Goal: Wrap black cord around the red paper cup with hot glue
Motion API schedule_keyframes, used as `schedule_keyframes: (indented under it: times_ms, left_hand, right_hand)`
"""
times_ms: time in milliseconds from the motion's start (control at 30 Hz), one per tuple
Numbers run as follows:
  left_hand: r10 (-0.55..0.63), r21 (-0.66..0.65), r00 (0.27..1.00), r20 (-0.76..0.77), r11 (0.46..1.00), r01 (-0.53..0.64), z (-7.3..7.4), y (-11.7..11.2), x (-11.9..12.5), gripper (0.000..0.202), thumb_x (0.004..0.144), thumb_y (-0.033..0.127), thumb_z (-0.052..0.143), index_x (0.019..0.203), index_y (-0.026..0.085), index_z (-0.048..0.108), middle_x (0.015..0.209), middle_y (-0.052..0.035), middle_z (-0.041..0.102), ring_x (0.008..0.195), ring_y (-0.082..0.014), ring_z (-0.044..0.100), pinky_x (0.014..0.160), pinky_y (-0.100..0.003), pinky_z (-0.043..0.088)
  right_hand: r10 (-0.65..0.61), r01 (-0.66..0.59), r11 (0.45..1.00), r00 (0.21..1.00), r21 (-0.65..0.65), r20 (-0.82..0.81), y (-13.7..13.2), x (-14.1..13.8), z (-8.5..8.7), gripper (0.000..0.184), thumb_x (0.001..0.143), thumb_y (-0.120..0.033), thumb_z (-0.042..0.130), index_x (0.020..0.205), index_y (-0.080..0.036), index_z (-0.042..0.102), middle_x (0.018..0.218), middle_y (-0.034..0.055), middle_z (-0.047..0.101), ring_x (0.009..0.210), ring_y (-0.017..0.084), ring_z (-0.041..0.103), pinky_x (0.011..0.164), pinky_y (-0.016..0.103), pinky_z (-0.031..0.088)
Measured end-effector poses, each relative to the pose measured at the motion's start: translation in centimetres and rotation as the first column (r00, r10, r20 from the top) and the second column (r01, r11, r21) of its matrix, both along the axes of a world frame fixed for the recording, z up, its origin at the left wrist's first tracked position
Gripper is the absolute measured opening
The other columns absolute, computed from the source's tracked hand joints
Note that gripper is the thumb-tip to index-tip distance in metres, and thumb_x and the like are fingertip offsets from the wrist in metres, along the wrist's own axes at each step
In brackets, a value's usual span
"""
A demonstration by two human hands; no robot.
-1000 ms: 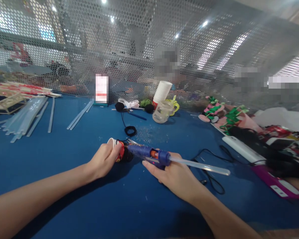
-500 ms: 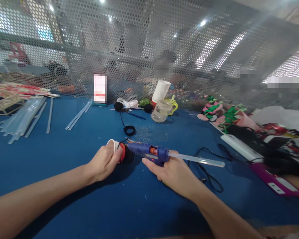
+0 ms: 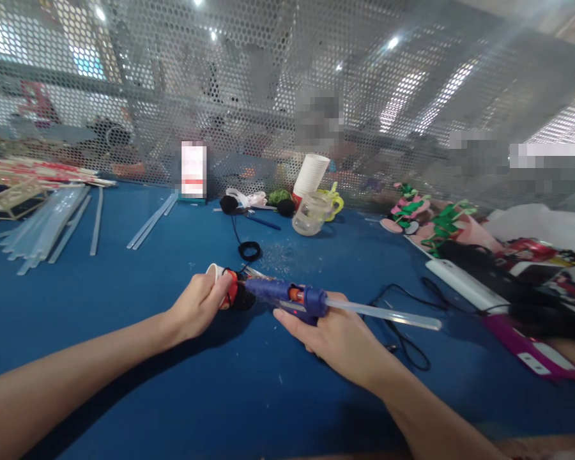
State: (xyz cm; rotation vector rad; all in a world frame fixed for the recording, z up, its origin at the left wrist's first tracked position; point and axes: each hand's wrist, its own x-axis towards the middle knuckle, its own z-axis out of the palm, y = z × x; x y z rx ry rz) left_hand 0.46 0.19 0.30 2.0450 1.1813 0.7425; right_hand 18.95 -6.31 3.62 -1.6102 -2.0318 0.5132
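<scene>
My left hand (image 3: pixel 199 305) is closed round a small paper cup (image 3: pixel 214 272) lying on its side, with red and black pieces (image 3: pixel 236 296) stuck on it, just above the blue table (image 3: pixel 124 300). My right hand (image 3: pixel 333 335) grips a blue glue gun (image 3: pixel 287 294). Its nozzle points left and touches the cup's black piece. A clear glue stick (image 3: pixel 388 314) juts from the gun's back toward the right.
Several clear glue sticks (image 3: pixel 52 223) lie at the far left. A stack of paper cups (image 3: pixel 311 176) and a clear mug (image 3: pixel 311 216) stand by the perforated metal screen (image 3: pixel 287 96). Black cords (image 3: pixel 402 338), a white power strip (image 3: pixel 464 284) and craft items (image 3: pixel 431 220) crowd the right.
Both hands stay nearly in place. The glue gun's tail dipped a little again after rising, and the cup turned slightly in my left hand.
</scene>
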Motion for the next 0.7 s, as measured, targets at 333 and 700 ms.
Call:
schedule_keyframes:
  times_ms: [333,700]
  left_hand:
    - [0.083,-0.146,0.994,0.068,0.987,-0.072,-0.5,0.3,0.0,0.039,0.078,0.042,0.022,0.049,0.017,0.030,0.048,0.0050,0.025,0.046,-0.0081,0.023,0.043,-0.022,0.021]
    - [0.100,-0.183,0.991,0.084,0.980,-0.083,-0.2,0.2,0.1,0.039,0.078,0.042,0.023,0.048,0.017,0.031,0.048,0.0048,0.024,0.046,-0.0079,0.021,0.042,-0.022,0.021]
  right_hand:
    - [0.021,-0.020,0.994,1.000,0.106,-0.007,-0.2,-0.2,-0.4,0.021,0.073,-0.032,0.047,0.056,-0.019,0.051,0.063,-0.0001,0.059,0.065,0.013,0.055,0.058,0.021,0.042]
    - [-0.026,0.015,0.989,0.997,0.149,0.073,-0.5,-0.1,-1.0,0.013,0.070,-0.032,0.050,0.069,-0.020,0.055,0.067,0.0007,0.059,0.060,0.014,0.055,0.051,0.022,0.042]
